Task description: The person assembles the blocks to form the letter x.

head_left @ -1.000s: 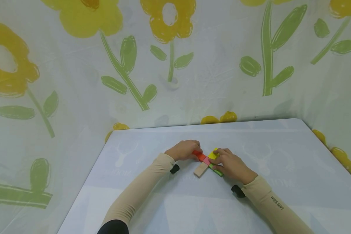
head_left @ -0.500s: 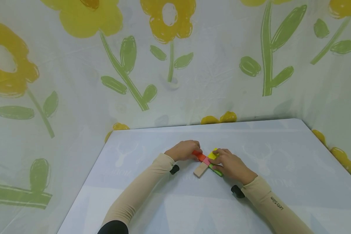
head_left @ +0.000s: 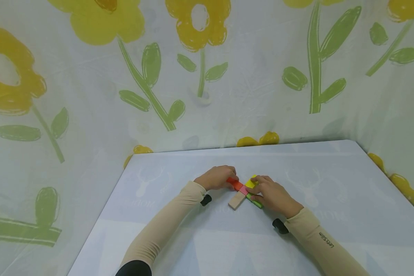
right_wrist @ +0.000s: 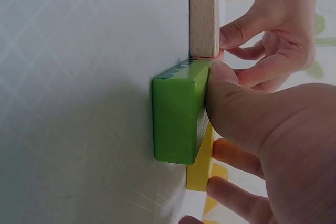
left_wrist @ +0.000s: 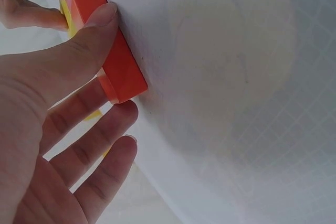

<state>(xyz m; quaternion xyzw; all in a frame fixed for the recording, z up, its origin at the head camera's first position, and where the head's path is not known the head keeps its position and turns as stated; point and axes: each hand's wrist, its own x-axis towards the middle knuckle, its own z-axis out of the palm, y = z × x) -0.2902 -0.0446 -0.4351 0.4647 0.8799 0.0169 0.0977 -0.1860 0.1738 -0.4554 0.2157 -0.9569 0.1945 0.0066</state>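
Note:
Toy blocks lie in a cross on the table. At its middle is a small pink block (head_left: 243, 190); around it are a red-orange block (head_left: 237, 185), a yellow block (head_left: 251, 183), a green block (head_left: 257, 203) and a plain wooden block (head_left: 236, 201). My left hand (head_left: 216, 177) pinches the red-orange block, thumb along its near side in the left wrist view. My right hand (head_left: 277, 196) has its thumb against the green block (right_wrist: 175, 121) in the right wrist view. Its other fingers reach to the yellow block (right_wrist: 199, 176). Neither hand touches the plain block.
The white table (head_left: 179, 245) has faint printed patterns, and its far edge meets a hanging cloth (head_left: 248, 76) with yellow flowers. Black wrist-worn devices sit below each cuff, the left device (head_left: 206, 199) and the right device (head_left: 280, 226).

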